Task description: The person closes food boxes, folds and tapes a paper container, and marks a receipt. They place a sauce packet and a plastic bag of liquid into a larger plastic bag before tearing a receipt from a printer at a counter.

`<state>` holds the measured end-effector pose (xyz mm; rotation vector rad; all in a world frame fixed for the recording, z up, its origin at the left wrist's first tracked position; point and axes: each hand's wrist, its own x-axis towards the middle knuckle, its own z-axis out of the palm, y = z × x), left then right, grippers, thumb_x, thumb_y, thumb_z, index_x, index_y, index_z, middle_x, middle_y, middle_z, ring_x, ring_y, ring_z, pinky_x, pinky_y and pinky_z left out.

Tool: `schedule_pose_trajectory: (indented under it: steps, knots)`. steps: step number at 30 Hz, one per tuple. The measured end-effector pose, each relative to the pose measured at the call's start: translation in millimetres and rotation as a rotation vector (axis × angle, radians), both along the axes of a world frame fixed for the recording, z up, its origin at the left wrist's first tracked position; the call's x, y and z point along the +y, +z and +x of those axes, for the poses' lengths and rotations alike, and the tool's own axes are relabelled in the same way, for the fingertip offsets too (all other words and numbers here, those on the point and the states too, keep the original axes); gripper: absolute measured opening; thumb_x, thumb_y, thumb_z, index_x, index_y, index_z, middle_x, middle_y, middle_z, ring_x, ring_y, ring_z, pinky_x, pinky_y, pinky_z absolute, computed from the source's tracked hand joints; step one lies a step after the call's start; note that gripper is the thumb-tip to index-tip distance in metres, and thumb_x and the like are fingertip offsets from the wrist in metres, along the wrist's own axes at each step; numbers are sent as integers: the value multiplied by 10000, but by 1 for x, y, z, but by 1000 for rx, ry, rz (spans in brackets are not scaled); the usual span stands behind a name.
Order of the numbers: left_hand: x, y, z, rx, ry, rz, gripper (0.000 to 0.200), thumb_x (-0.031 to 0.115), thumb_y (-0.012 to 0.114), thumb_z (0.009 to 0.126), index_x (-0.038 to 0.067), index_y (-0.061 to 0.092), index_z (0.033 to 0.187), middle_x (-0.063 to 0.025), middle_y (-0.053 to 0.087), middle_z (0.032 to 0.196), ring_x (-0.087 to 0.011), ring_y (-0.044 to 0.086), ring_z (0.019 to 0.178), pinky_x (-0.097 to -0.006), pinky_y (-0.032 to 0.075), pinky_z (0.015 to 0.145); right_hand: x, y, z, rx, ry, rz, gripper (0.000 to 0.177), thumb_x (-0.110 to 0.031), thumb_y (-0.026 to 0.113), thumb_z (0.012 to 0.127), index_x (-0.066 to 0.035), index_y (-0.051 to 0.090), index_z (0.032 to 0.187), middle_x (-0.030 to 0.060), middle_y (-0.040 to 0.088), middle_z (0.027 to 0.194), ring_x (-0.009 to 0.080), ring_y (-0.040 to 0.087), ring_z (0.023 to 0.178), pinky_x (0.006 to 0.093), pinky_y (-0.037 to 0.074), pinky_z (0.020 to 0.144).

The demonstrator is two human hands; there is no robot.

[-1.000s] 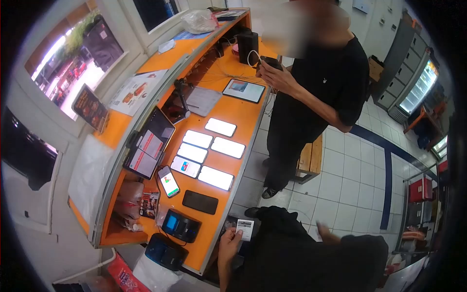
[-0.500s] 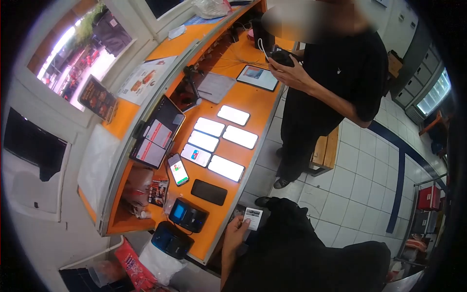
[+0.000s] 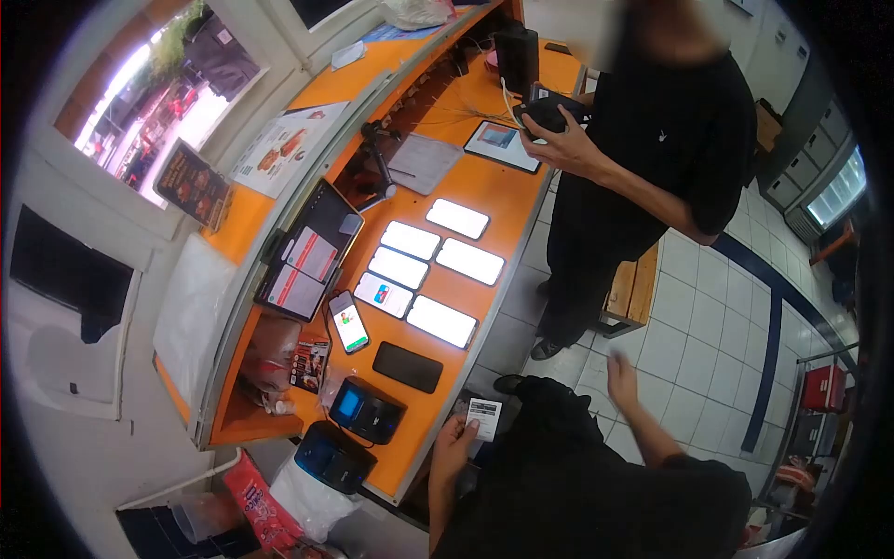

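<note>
At the counter's near edge, my left hand (image 3: 451,443) is closed on a small printed receipt (image 3: 484,419), thumb on top of it. My right hand (image 3: 621,380) is raised over the tiled floor, smeared by motion, so its fingers do not show clearly. On the orange counter (image 3: 396,463) beside my left hand stand two dark receipt printers, one with a lit blue screen (image 3: 350,403) and one nearer me (image 3: 333,456). Past them lies a dark phone (image 3: 408,366), with a lit phone (image 3: 348,322) and several white-screened phones (image 3: 444,321) beyond.
A tablet (image 3: 310,252) leans at the shelf, and another tablet (image 3: 503,146) lies at the far end. Across from me a person in a black shirt (image 3: 670,130) holds a black device (image 3: 549,114). A wooden bench (image 3: 631,289) stands behind that person.
My right hand has come into view over the floor, on the right. My left hand keeps the receipt at nearly the same place. The view has shifted slightly.
</note>
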<state>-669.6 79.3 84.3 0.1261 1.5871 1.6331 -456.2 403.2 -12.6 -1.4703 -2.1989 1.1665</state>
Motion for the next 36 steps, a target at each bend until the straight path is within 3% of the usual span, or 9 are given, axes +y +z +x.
schedule_pose_trajectory:
  steps: [1,2,3,6,11,15,21,28,36]
  knots:
    - [0,-2,-3,16,-16,-18,155,128,599,1018,-11,622,1083,-54,701,978,-102,638,869,-251,490,807,25,88,-64,187,138,202,311,-194,496,1044,47,596,1214,278,665,1117,398,654,1058,420,501,905]
    - [1,-1,-3,29,-31,-34,158,130,595,1021,-11,621,1086,-54,701,977,-100,636,866,-252,490,802,51,130,-113,456,262,451,279,-136,535,1019,20,603,1241,252,634,1225,365,613,1168,419,468,986]
    - [5,3,-2,18,-24,-28,158,130,595,1021,-11,621,1086,-54,701,977,-100,636,866,-252,490,802,69,181,-152,452,334,768,299,-114,608,961,-3,624,1239,205,632,1281,393,575,1221,444,438,1052]
    - [13,19,-5,89,-48,-20,177,142,595,1022,-16,617,1097,-49,696,976,-98,632,862,-248,488,796,117,290,-251,407,596,1113,415,-262,579,985,-118,547,1373,229,444,1501,432,366,1421,585,290,1143]
    - [-2,18,2,121,66,10,182,147,599,1020,-20,623,1087,-48,689,966,-98,623,865,-253,488,798,227,298,-400,45,382,1098,720,-678,267,995,-276,235,1592,250,95,1654,433,62,1535,737,45,1139]
    - [-27,-1,24,141,259,-17,178,147,600,1017,-21,630,1068,-45,681,959,-100,616,869,-255,487,810,272,284,-441,-170,420,961,790,-754,223,960,-312,158,1611,234,-2,1666,431,-30,1538,747,-24,1125]
    - [-64,-29,53,-24,451,-7,164,156,619,1005,-4,631,1037,-49,692,963,-113,620,871,-281,483,840,288,266,-449,-261,416,792,829,-808,152,930,-345,94,1615,207,-34,1673,416,-91,1536,754,-64,1107]
    - [-63,3,36,8,591,-73,144,135,596,1013,-2,625,1045,-43,690,968,-109,609,849,-266,464,803,296,257,-447,-303,415,824,849,-836,113,907,-362,106,1611,210,-9,1673,420,-60,1538,759,-58,1107]
    - [-61,11,26,30,544,-30,119,115,577,1021,8,617,1052,-47,691,975,-107,620,856,-270,478,811,296,252,-441,-361,382,841,802,-802,135,934,-369,127,1608,193,17,1677,416,-28,1540,752,-25,1124]
